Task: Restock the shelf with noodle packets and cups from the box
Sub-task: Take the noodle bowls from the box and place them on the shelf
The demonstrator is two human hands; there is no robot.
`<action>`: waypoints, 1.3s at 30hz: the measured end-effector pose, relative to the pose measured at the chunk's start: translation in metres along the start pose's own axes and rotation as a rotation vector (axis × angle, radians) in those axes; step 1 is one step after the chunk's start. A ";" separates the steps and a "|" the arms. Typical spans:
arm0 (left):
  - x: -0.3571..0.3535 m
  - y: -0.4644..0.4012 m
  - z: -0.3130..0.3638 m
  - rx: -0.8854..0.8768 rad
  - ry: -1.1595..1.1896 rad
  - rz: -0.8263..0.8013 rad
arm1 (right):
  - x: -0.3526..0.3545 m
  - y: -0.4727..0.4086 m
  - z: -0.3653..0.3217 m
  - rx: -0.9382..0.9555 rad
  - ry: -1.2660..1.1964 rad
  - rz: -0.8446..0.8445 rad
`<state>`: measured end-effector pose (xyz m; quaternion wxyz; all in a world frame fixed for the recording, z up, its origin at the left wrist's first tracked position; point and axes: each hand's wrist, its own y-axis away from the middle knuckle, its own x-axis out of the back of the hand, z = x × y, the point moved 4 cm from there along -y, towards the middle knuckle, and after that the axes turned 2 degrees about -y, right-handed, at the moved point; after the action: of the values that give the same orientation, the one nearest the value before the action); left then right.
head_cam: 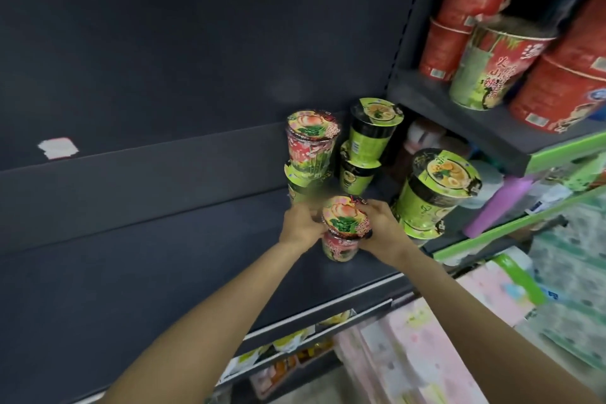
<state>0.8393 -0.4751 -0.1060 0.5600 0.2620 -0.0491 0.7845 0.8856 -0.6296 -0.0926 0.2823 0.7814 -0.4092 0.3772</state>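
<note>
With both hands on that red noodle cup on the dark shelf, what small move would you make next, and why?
Probably release it. The left hand and right hand grip the red cup, whose base seems to rest on the shelf in front of the stacked cups.

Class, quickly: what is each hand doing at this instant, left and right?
Left hand: grips the left side of the red-lidded noodle cup.
Right hand: grips the same cup's right side.
</note>
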 end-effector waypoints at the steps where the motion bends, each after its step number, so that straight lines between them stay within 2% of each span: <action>1: -0.002 0.002 0.001 -0.022 -0.046 0.015 | -0.001 0.000 0.002 -0.005 0.019 -0.031; 4: -0.003 0.011 0.006 -0.079 -0.175 0.055 | -0.002 0.003 0.003 0.020 0.052 -0.086; 8: 0.010 0.030 0.011 -0.117 -0.300 0.170 | 0.005 0.012 -0.012 0.124 0.018 -0.030; 12: 0.043 0.064 0.008 -0.121 -0.242 0.349 | 0.004 0.025 -0.043 0.250 -0.076 0.032; 17: 0.100 0.126 -0.009 -0.109 -0.310 0.556 | -0.019 0.045 -0.111 0.412 -0.126 -0.004; 22: 0.166 0.202 -0.046 -0.072 -0.607 0.703 | -0.067 0.077 -0.197 0.563 -0.171 -0.040; 25: 0.214 0.254 -0.082 0.011 -0.683 0.779 | -0.107 0.103 -0.253 0.641 -0.179 -0.098; 30: 0.297 0.336 -0.160 0.138 -0.666 0.785 | -0.190 0.151 -0.352 0.743 -0.129 -0.248; 35: 0.374 0.401 -0.234 0.245 -0.609 0.769 | -0.271 0.192 -0.437 0.745 -0.060 -0.346; 39: 0.431 0.438 -0.294 0.341 -0.462 0.749 | -0.330 0.214 -0.496 0.736 -0.015 -0.393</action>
<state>0.2373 -0.1598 -0.0631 0.1616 0.4821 -0.1338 0.8506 0.3993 -0.2252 -0.0596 0.0480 0.8961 -0.0920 0.4316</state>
